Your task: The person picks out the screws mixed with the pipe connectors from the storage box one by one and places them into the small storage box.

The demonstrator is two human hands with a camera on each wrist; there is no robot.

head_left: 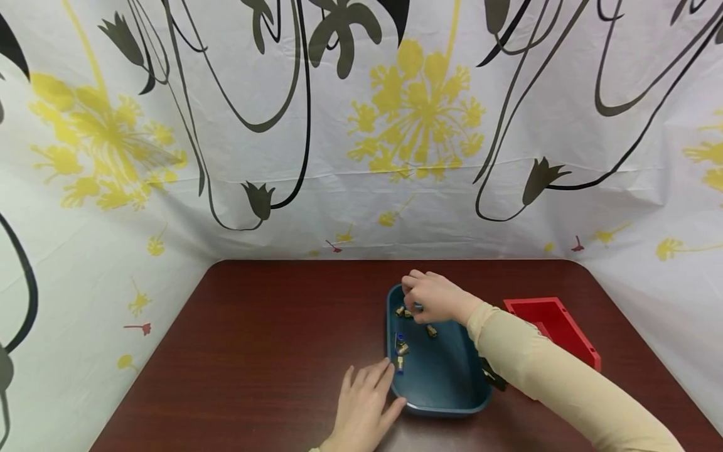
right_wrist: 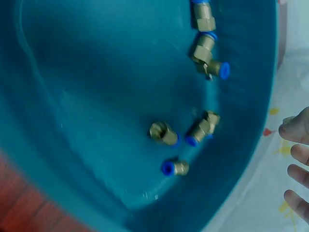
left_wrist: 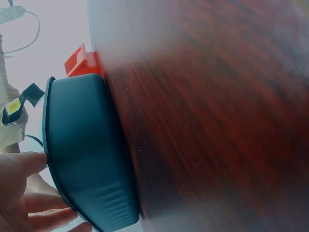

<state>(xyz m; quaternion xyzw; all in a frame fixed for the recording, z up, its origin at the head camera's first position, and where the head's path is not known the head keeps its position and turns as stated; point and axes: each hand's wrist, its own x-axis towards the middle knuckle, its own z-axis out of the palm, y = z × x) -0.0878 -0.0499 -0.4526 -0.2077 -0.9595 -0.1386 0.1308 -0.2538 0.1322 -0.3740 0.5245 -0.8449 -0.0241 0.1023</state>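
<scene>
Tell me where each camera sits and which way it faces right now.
Head: worn on the head, looking forward and down at the table, blue tray and red bin; both hands and the right sleeve show.
Left wrist: low at table level, facing the tray's outer wall; left fingers at its rim.
Right wrist: above the tray, looking down at brass fittings; right fingers at the edge.
All three views share the tray.

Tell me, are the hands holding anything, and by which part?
The left hand holds nothing; its fingers rest against the blue tray at its near left rim. The right hand hovers over the brass fittings; whether it pinches one cannot be told.
</scene>
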